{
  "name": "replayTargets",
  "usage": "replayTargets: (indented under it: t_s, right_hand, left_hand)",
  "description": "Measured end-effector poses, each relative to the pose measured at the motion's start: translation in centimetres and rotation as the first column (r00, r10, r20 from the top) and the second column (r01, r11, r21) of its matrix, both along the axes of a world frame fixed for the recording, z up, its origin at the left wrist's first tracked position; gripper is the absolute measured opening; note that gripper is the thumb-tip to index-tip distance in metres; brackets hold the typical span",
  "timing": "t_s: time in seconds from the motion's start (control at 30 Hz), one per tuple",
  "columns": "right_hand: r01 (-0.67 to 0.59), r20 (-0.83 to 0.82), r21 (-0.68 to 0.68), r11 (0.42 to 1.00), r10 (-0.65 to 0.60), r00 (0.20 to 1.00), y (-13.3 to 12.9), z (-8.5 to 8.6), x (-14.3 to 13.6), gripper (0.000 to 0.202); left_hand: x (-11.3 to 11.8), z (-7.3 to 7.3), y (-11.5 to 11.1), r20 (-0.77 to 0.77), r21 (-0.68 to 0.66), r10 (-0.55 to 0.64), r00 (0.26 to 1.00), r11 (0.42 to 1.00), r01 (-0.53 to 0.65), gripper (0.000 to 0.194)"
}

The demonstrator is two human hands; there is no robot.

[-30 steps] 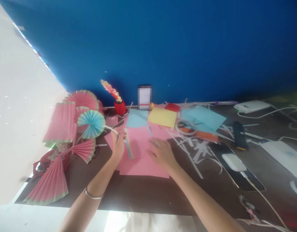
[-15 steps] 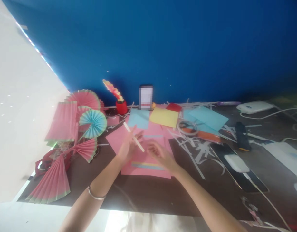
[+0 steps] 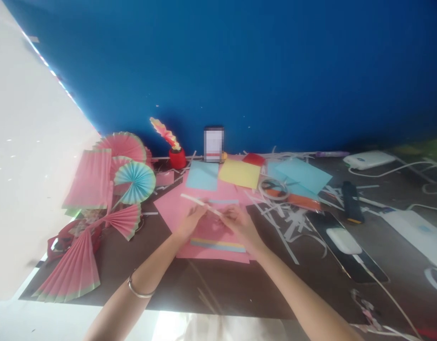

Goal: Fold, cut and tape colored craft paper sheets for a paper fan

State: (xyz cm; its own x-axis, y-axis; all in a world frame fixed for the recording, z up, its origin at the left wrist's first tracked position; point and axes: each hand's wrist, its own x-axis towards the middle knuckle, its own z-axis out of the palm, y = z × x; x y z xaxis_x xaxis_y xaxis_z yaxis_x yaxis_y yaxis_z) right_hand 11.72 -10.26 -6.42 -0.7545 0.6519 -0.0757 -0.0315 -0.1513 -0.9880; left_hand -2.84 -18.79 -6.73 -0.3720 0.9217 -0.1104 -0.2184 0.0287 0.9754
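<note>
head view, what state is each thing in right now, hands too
left hand, grip closed on the white strip
right hand, grip closed at the strip's near end
white strip, held at a slant
blue fan, spread into most of a circle
yellow sheet, unfolded
red pot, upright
phone on the right, lying face up, screen dark
white case, shut, cable attached

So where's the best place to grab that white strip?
Probably pinch the white strip by its far, left end, coming from the left: it's thin and narrow, and that end sticks out past the left hand, while the right hand is at the other end.
</note>
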Motion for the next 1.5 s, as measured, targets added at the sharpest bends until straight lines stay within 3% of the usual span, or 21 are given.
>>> replayTargets:
  t_s: [0.1, 0.2, 0.43, 0.7, 0.83, 0.93, 1.17, 1.5]
  right_hand:
    - [0.001, -0.019, -0.029, 1.000, -0.001, 1.000, 0.0, 0.0, -0.1, 0.024]
    - [-0.014, -0.008, 0.014, 1.000, 0.014, 1.000, -0.2, 0.1, -0.1, 0.022]
    - [0.014, 0.075, 0.312, 0.950, -0.039, 0.996, -0.2, -0.4, 0.0, 0.021]
    - [-0.017, 0.069, 0.134, 0.991, 0.008, 0.998, 0.4, -0.2, 0.2, 0.022]
    - [-0.078, 0.091, 0.051, 0.996, 0.074, 0.993, 0.5, -0.1, 0.4, 0.022]
    - [-0.052, 0.087, -0.010, 0.999, 0.052, 0.995, 0.4, 0.2, 0.4, 0.023]
    - [0.160, -0.004, -0.067, 0.985, -0.161, 0.987, 0.7, 0.2, 0.3, 0.027]
    - [0.208, -0.028, -0.030, 0.978, -0.209, 0.978, 0.4, 0.6, 0.4, 0.024]
  left_hand:
    - [0.3, 0.0, -0.1, -0.218, -0.008, -0.080, 0.973, 0.997, 0.080, 0.029]
    - [0.5, 0.0, 0.0, -0.266, 0.004, -0.048, 0.963, 0.999, 0.050, 0.030]
    - [0.7, 0.0, -0.2, -0.412, 0.001, -0.049, 0.910, 0.999, 0.054, 0.025]
    - [1.2, 1.4, -0.7, -0.589, -0.028, -0.235, 0.773, 0.962, 0.271, 0.030]
    - [1.2, 1.6, -0.8, -0.624, -0.072, -0.292, 0.724, 0.945, 0.319, 0.030]
    - [1.2, 1.5, -0.8, -0.629, -0.091, -0.291, 0.721, 0.948, 0.304, 0.027]
    - [1.0, 0.9, -0.8, -0.631, -0.112, -0.301, 0.715, 0.947, 0.301, 0.016]
    - [1.0, 0.2, -0.6, -0.611, -0.057, -0.200, 0.766, 0.976, 0.210, 0.014]
